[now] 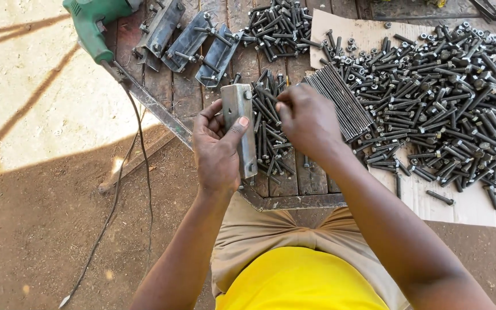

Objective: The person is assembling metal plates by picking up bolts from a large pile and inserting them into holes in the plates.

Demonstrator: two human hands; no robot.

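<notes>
My left hand (218, 148) grips a flat grey metal bracket (241, 117), held upright above the front edge of a wooden work table (294, 186). A bolt head shows at the bracket's upper right corner and another near its lower end. My right hand (307, 119) is beside the bracket's top right, fingers curled over a small pile of dark bolts (268, 123); whether it holds one is hidden.
A large heap of bolts and nuts (449, 97) lies on cardboard (460, 204) at right, next to a bundle of thin rods (340, 100). Three bolted brackets (188, 40) and another bolt pile (276, 26) lie farther back. A green power tool (90, 23) with cable sits top left.
</notes>
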